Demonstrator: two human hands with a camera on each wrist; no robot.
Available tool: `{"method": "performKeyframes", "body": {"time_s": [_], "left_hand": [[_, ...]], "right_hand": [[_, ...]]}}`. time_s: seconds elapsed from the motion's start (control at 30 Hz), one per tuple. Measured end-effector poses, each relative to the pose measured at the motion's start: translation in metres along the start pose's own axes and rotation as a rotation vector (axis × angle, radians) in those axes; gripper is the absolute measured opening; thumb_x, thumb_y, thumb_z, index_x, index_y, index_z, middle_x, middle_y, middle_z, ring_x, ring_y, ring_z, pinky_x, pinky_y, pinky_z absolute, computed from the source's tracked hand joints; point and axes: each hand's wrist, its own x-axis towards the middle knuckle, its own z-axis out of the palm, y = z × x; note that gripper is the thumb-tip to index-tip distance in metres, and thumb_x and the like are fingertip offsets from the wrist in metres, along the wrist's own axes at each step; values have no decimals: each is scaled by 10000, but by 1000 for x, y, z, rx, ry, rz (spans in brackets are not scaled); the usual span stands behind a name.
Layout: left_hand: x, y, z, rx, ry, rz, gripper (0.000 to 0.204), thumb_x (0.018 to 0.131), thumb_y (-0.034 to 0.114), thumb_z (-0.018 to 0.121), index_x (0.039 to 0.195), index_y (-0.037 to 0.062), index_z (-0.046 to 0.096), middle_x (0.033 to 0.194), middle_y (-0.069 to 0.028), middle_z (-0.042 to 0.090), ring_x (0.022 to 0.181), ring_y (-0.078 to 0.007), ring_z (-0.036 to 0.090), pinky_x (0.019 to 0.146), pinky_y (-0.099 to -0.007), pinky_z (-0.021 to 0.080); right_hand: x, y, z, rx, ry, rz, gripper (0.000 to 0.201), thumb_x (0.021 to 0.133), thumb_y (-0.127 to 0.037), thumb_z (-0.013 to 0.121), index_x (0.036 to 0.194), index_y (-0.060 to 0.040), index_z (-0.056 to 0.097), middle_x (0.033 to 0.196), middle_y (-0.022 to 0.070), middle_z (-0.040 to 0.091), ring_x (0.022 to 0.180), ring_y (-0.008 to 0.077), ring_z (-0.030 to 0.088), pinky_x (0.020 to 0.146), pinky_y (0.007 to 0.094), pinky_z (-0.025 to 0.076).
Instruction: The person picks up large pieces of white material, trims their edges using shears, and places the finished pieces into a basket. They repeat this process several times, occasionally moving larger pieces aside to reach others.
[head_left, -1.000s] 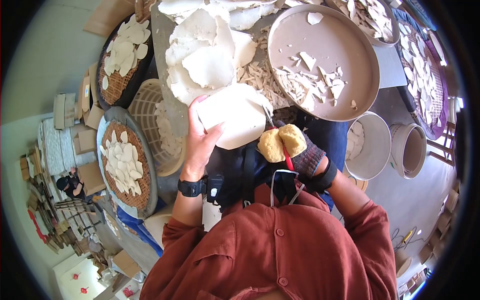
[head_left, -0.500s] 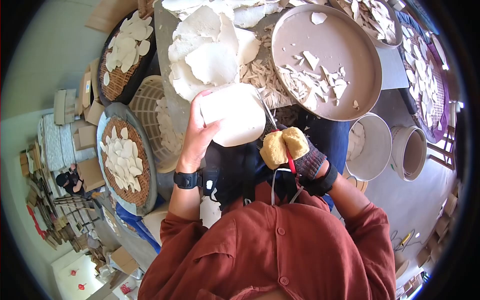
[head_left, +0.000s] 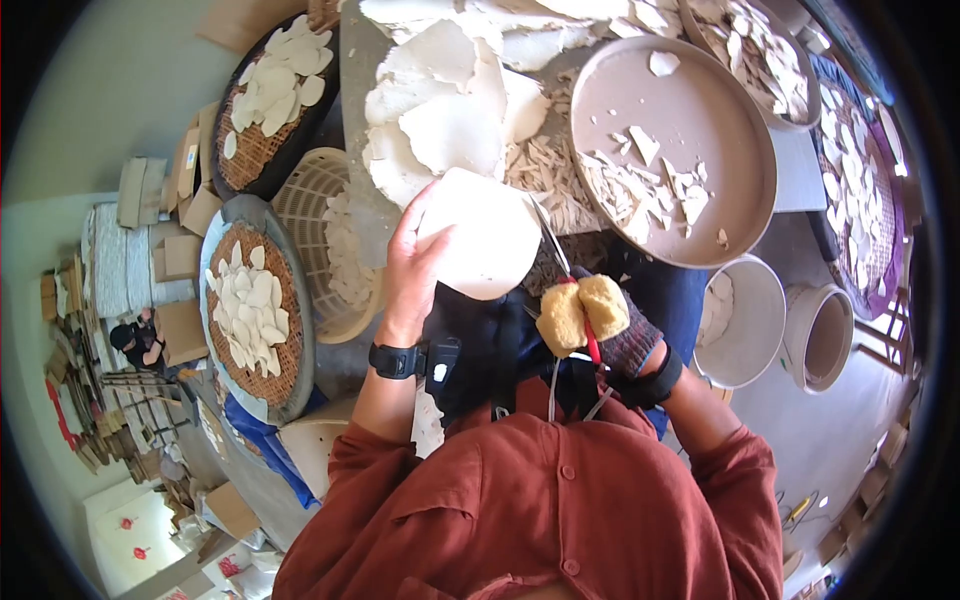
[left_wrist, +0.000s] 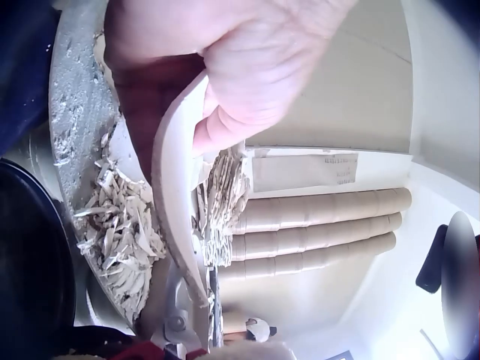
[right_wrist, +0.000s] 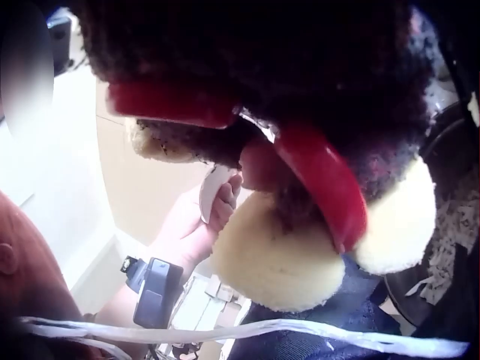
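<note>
Over lap: left hand [head_left: 415, 268] grips one white sheet [head_left: 485, 235]; right hand [head_left: 610, 330] grips one scissors [head_left: 556, 250].

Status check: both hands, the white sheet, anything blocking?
Left hand grips white sheet. Gloved right hand holds red-handled scissors, blades at sheet's edge. Nothing in the way.

I can't see the scissor blades' [head_left: 548, 232] tips behind the white sheet [head_left: 480, 240]; my gloved right hand [head_left: 610, 325] (mostly yellow padding) hides its fingers.
</note>
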Motion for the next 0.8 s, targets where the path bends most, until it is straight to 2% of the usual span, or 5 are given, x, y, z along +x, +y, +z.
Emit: {"method": "performKeyframes", "body": {"time_s": [0.4,0.53,0.6,0.73,0.8], "left_hand": [[25,49,-65,253,-352,-213,375,825,27,533,1199,-4,534,1138,-87,588,1080,-152,536,956,-265,400],[55,84,-96,43,723,498,333,839,24,570,1164,10,498,991,-49,568,851,-117,549,765,-257,471],[66,69,-85,302,538,457,339,789,86,625,1105,19,524,1018,-77,569,923,-176,538,819,-311,442],[87,5,-8,940,119,253,748,579,283,784,1206,6,485,1226,-259,467,1182,-361,429,972,-440,358],[69,0,31,1075,351,221,912,558,297,787,1321,10,379,1363,-345,251,1309,-448,228,1020,-517,279]], "right_hand": [[-31,-6,12,-878,115,-1,274,856,-233,566,925,28,610,820,110,654,752,215,642,683,308,523],[-21,0,-3,-421,-96,-37,465,858,-399,549,956,55,550,838,145,611,742,255,614,637,352,514],[-21,10,-8,-481,217,-118,400,848,-343,549,940,46,549,835,138,598,716,240,597,653,358,509],[0,13,17,-436,61,-23,365,820,-281,579,995,36,537,911,137,592,781,231,596,735,353,521],[8,15,13,-473,94,-18,378,819,-286,584,1004,39,535,922,140,593,792,232,598,740,353,520]]}}
